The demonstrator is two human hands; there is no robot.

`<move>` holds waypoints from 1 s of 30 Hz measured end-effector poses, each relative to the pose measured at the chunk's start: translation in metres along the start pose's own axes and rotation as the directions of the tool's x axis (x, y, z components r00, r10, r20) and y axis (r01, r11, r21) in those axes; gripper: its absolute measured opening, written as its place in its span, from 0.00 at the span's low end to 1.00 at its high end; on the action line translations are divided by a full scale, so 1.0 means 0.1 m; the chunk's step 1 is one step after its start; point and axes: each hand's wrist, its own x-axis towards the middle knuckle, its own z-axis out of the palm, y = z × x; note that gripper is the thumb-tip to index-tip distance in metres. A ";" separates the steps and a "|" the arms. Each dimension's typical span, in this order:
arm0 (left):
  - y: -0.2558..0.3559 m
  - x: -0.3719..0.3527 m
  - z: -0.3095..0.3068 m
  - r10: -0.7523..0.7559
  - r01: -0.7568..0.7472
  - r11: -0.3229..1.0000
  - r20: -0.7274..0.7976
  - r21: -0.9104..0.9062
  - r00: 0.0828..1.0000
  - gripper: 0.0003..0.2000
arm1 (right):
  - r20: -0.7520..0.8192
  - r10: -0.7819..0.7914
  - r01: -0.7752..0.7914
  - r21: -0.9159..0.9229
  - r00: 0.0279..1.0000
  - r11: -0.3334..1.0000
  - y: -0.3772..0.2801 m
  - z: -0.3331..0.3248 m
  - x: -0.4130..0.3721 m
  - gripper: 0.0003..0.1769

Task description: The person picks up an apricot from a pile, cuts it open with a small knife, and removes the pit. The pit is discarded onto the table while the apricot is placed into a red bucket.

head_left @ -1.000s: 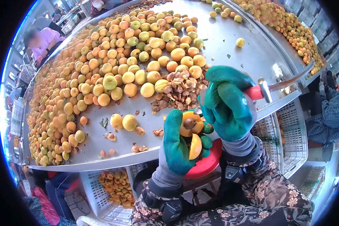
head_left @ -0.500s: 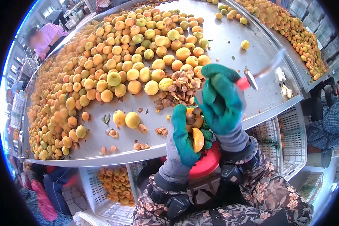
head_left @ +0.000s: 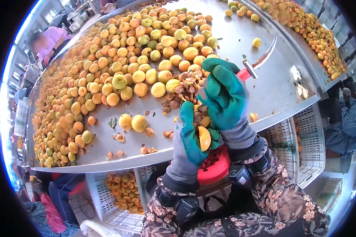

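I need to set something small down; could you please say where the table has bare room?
The metal table has a bare patch between the knife and the white scraps. A littered strip lies between the apricot heap and the front edge. It's crowded at the heap and the brown pits by the right hand.

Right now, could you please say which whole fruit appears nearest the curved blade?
The lone yellow fruit just left of the curved blade; the other whole fruits appear farther away, mostly heaped.

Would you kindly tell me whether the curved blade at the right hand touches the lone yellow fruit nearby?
Apart: the head view shows bare metal tabletop between the curved blade and the lone yellow fruit.
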 end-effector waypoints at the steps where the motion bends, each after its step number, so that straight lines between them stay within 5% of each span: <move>1: 0.06 0.01 0.00 -0.001 0.001 1.000 0.000 -0.001 1.000 0.32 | 0.068 -0.378 0.384 -0.177 0.923 0.906 0.07 0.00 0.09 0.29; 3: 0.22 0.03 -0.04 -0.113 0.149 0.918 0.117 -0.369 0.987 0.27 | 0.024 -0.288 0.289 -0.089 0.957 0.953 0.07 0.00 0.08 0.26; 6: 0.21 0.04 -0.06 -0.195 0.265 0.797 0.185 -0.542 0.963 0.28 | -0.054 0.021 -0.009 0.203 0.998 0.979 -0.04 0.05 0.07 0.18; 10: 0.10 0.07 -0.01 -0.026 0.033 0.952 0.027 -0.303 0.999 0.30 | -0.005 0.438 -0.359 0.566 0.899 0.742 -0.12 0.10 0.04 0.16; 11: -0.01 0.07 0.02 0.075 -0.083 0.960 -0.043 -0.268 0.996 0.31 | 0.000 0.441 -0.363 0.566 0.898 0.740 -0.08 0.09 0.01 0.16; 12: -0.06 0.08 0.04 0.179 -0.199 0.954 -0.105 -0.224 0.978 0.32 | -0.029 0.280 -0.248 0.378 0.960 0.892 0.01 0.06 -0.02 0.15; 13: -0.02 0.05 0.03 0.029 -0.040 0.967 -0.050 -0.250 0.998 0.34 | -0.023 0.104 -0.099 0.170 0.994 0.981 0.07 0.05 -0.02 0.18; 14: 0.02 0.04 0.02 0.031 -0.043 0.967 -0.049 -0.250 0.998 0.34 | 0.021 -0.069 0.070 -0.043 0.997 0.997 0.12 0.01 -0.02 0.23; 17: 0.01 0.06 -0.01 -0.023 0.032 0.910 0.026 -0.413 0.999 0.33 | 0.083 -0.288 0.296 -0.096 0.954 0.950 0.16 -0.12 0.07 0.22; 18: -0.12 0.12 -0.05 0.172 -0.176 0.981 -0.063 -0.078 0.983 0.31 | 0.116 -0.390 0.403 -0.112 0.913 0.909 0.16 -0.17 0.09 0.22; 19: -0.19 0.16 -0.10 0.377 -0.343 0.897 -0.079 0.278 0.923 0.29 | 0.195 0.153 -0.238 0.565 0.969 0.790 -0.01 -0.29 0.07 0.21; 20: -0.17 0.20 -0.15 0.381 -0.346 0.895 -0.077 0.283 0.921 0.29 | 0.193 0.149 -0.234 0.569 0.970 0.788 -0.13 -0.26 0.09 0.21; 22: -0.12 0.30 -0.22 0.568 -0.478 0.781 -0.138 0.402 0.811 0.25 | 0.115 0.517 -0.530 0.175 0.848 0.830 -0.27 -0.16 0.11 0.18; 23: -0.10 0.38 -0.20 0.635 -0.576 0.767 -0.202 0.282 0.746 0.21 | 0.174 0.491 -0.521 0.258 0.853 0.813 -0.25 -0.11 0.06 0.15; 24: -0.03 0.36 -0.18 0.641 -0.585 0.761 -0.190 0.281 0.743 0.21 | 0.225 0.269 -0.237 -0.159 0.937 0.959 -0.14 -0.09 0.02 0.15; 25: 0.12 0.32 -0.18 0.373 -0.407 0.908 -0.253 -0.095 0.892 0.19 | 0.236 0.356 -0.310 -0.211 0.904 0.927 -0.25 -0.06 0.02 0.15; 26: 0.21 0.29 -0.15 0.076 -0.161 0.874 -0.197 -0.459 0.977 0.18 | 0.244 0.441 -0.379 -0.264 0.864 0.887 -0.35 -0.03 0.03 0.16; 30: 0.16 0.27 -0.04 0.241 -0.265 0.963 -0.271 -0.055 0.932 0.15 | 0.300 0.640 -0.644 -0.101 0.707 0.758 -0.25 0.00 -0.03 0.16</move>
